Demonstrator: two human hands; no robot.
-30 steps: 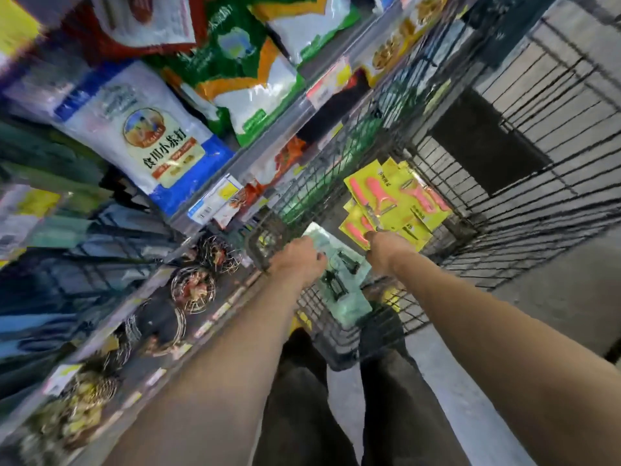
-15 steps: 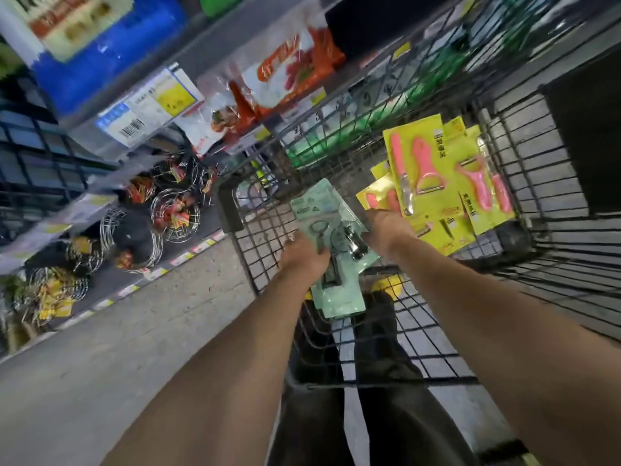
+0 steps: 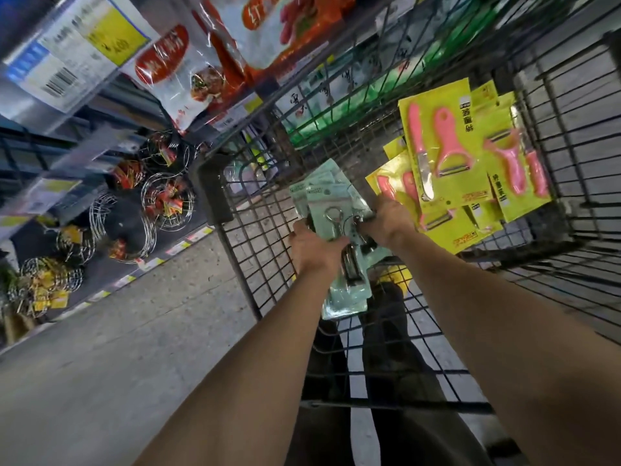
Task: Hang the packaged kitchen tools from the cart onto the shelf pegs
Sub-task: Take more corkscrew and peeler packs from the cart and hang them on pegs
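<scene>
Inside the black wire cart (image 3: 255, 264), my left hand (image 3: 316, 247) and my right hand (image 3: 386, 220) both grip a stack of mint-green packs (image 3: 329, 203) holding small metal tools. The stack sticks out above my hands and hangs down below them. To the right, several yellow packs (image 3: 470, 169) with pink peelers and knives lie in the cart, touching my right hand's knuckles. The shelving with pegs (image 3: 60, 163) stands at the left; no peg tip is clearly visible.
Round wire whisk-like goods (image 3: 168, 200) with red and yellow tags hang or lie low on the shelving. Red snack bags (image 3: 188, 75) and a price label (image 3: 77, 52) sit higher up. Grey concrete floor (image 3: 117, 348) lies between the shelving and the cart. My dark trouser legs show through the cart's mesh.
The view has tipped down and closer to the cart. Both hands have closed in on the mint-green packs and lifted the stack slightly.
</scene>
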